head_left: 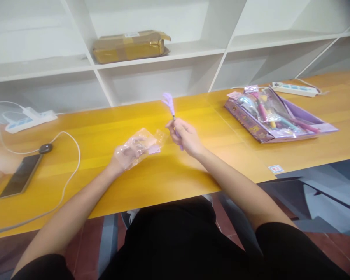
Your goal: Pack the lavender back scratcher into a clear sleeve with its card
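Observation:
My right hand [185, 136] is closed around a thin purple stick with a lilac top [168, 102], held upright above the table. A small dark metallic band shows just over my fingers; whether it is a pen or a brush I cannot tell. To its left, my left hand [125, 155] grips a clear plastic bag [142, 142], which covers most of the fingers. A pale purple piece [154, 149] shows at the bag's right end. The two hands are apart.
At right, a purple display box [251, 126] holds several wrapped colourful items. Power strips [32, 120] lie at the back left and back right. A phone [21, 175] and a white cable [79, 153] lie at left. A taped parcel [130, 48] sits on the shelf.

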A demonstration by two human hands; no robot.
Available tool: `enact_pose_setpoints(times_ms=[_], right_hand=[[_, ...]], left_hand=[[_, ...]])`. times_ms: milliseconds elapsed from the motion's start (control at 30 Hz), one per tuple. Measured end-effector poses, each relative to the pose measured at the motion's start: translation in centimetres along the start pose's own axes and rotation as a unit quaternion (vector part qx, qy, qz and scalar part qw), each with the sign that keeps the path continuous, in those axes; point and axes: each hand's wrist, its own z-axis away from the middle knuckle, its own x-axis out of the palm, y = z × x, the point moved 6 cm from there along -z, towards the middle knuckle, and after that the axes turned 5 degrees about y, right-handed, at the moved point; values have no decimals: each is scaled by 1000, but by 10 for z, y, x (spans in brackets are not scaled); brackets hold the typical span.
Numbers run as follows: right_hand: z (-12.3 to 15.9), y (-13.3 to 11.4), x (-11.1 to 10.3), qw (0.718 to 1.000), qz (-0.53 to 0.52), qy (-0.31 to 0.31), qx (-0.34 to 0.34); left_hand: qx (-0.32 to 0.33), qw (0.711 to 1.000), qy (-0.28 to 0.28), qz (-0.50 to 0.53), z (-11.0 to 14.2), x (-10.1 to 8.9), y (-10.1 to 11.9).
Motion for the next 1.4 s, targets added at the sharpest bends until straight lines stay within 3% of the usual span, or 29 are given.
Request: enact_pose_setpoints(times_ms=[100,233,367,500,633,700,833,900,967,1133,1267,1400], right_hand=[[1,0,0,994,104,-13,-25],[2,15,11,991,130,-38,10],[5,23,16,993,98,-15,66],[7,28,13,992,0,27,127],[6,30,16,988,-76,6,136],[7,29,19,987,-86,-14,133],[11,26,24,989,-62,-40,128],[14,25,25,990,-26,-50,128],[15,24,26,990,22,-71,119],[16,26,33,983,112,-134,50],[21,35,40,967,154,-198,47],[20,29,33,963,191,-192,13]], left_hand=[[-84,985,39,144,-2,-3,-2],[-174,966,60,182,1,-1,-12],[-117,977,15,178,4,6,0],[-55,967,44,244,4,0,17],[-108,959,61,256,1,-5,4],[-158,954,32,253,2,0,-9],[-244,932,-95,249,14,22,-24],[-256,926,-142,237,21,31,-21],[-252,932,-152,210,25,35,-17],[-247,954,-110,131,25,35,-22],[-253,960,-57,106,23,29,-32],[-263,961,-35,74,23,26,-32]])
